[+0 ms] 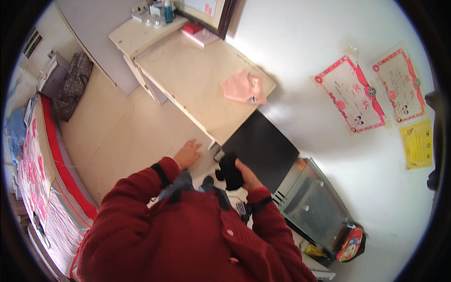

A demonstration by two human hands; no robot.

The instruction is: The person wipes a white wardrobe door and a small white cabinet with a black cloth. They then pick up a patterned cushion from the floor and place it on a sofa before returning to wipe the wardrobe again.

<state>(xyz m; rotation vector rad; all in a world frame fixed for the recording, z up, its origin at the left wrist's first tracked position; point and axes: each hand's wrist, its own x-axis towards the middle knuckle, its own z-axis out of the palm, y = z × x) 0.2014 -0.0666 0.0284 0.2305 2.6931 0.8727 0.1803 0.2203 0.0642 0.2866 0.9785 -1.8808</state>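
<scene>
The right hand (250, 177) is partly hidden behind the black item (231, 173) in its grip, too dark to identify. Below the grip, the lower edge cuts off the red cardigan (178, 235); well above, the top edge crops a dark frame (228, 19). To its right, the certificates' (352, 94) finest lettering is too small to read. Far left, the rim cuts the bed (36, 164).

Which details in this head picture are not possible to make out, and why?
In the head view:
Most fingers of the right hand: hidden behind the black object.
The black object's exact kind: too dark for details.
Top of the dark frame: cut off by the upper edge.
Blue bottle details: too small.
</scene>
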